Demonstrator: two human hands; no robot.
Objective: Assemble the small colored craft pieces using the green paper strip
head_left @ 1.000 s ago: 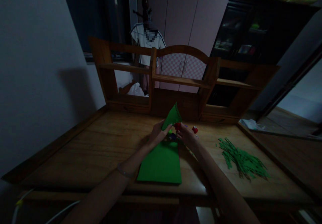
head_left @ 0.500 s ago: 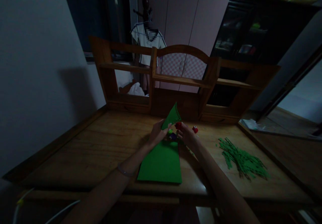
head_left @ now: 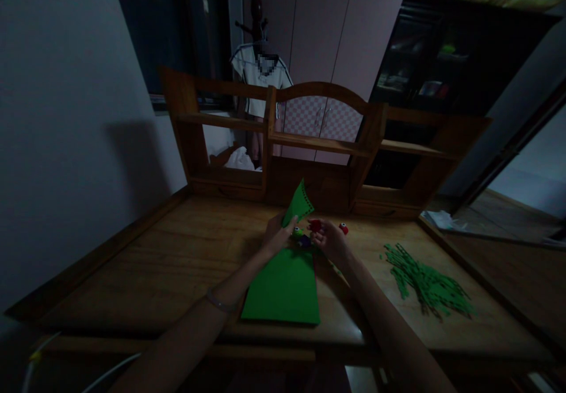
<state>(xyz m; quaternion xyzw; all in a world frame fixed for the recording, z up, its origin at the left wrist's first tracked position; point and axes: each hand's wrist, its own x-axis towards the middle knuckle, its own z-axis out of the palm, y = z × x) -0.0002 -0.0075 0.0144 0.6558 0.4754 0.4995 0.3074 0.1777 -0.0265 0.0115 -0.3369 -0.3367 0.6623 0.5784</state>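
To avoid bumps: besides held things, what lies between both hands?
Head view: a green object and a dark purple object lie between left hand and right hand.

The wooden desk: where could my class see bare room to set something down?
At left, the desk looks bare between its left edge, the shelf unit and the left arm. A smaller gap lies between the right arm and green scraps. Crowded: the middle, with the left hand, right hand, flat green sheet and small colourful pieces.

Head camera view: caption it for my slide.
At a wooden desk, left hand holds a perforated-edge green paper sheet while right hand holds a small red object.
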